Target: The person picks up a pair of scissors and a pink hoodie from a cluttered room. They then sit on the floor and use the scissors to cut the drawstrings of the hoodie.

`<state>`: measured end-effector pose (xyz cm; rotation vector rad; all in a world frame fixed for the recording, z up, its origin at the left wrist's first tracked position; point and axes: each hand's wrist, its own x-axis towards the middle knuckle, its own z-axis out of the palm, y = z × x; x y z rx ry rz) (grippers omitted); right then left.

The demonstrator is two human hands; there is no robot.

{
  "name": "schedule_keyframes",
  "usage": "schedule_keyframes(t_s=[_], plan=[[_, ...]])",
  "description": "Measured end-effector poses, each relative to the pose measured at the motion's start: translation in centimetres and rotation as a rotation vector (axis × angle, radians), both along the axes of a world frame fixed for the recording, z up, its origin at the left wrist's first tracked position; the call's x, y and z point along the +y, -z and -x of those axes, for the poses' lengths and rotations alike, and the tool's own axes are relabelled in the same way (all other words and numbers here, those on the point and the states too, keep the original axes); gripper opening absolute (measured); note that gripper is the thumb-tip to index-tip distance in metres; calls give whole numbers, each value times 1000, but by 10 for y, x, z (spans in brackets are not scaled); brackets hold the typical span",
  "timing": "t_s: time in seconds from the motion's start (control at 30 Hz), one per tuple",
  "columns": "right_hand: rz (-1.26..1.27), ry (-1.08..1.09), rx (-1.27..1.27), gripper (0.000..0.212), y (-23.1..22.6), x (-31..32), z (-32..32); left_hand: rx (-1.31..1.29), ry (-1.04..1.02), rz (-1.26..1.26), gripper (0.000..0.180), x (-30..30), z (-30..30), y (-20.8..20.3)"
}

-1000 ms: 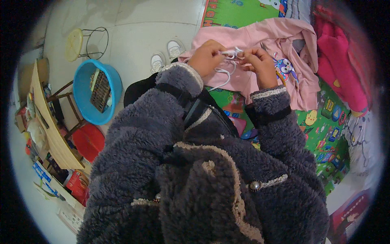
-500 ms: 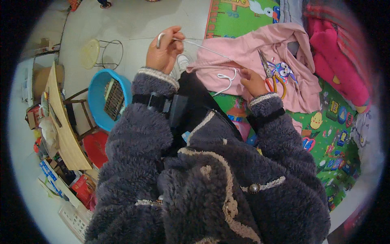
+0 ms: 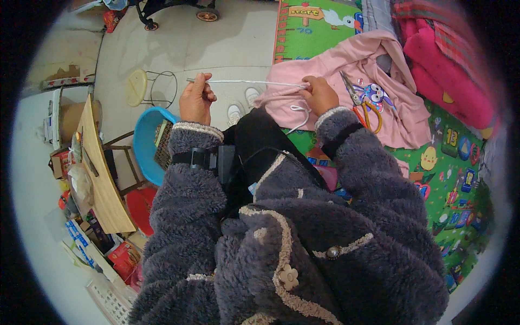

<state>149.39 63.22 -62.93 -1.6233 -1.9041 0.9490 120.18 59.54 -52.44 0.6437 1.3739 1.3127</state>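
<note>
A white cord (image 3: pixel 254 82) is stretched nearly level between my hands. My left hand (image 3: pixel 196 102) pinches its left end, and a short grey tip (image 3: pixel 190 80) sticks out past the fingers. My right hand (image 3: pixel 322 96) pinches the cord farther right, over a pink garment (image 3: pixel 287 73) that lies spread on the mat. A loose white loop of cord (image 3: pixel 299 110) hangs on the garment below my right hand. On the garment, beside a purple cartoon figure, lie pliers (image 3: pixel 357 100) with orange and yellow handles. What lies inside my right fingers is hidden.
A green patterned play mat (image 3: pixel 439 179) lies under the garment, with a bright pink blanket (image 3: pixel 441 70) at its right. To the left stand a blue basin (image 3: pixel 149 143), a round stool (image 3: pixel 137 88), a red seat (image 3: pixel 142 208) and a wooden board (image 3: pixel 100 179).
My right hand has risen and moved left to grip the cord. My left hand has lowered and shifted left. The cord, slanting before, is now nearly level; the view has shifted slightly.
</note>
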Motion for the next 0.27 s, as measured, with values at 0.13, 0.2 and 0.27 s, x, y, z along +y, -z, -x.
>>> schedule_keyframes(t_s=[0.13, 0.2, 0.27], plan=[[170, -47, -59, 28, 5, 22, -6, -191, 30, -84, 31, 10, 6, -1], [129, 21, 26, 29, 11, 25, -12, -93, -69, -32, 32, 9, -5, 0], [136, 108, 109, 35, 17, 22, -20, -54, -117, -3, 32, 9, -20, -2]])
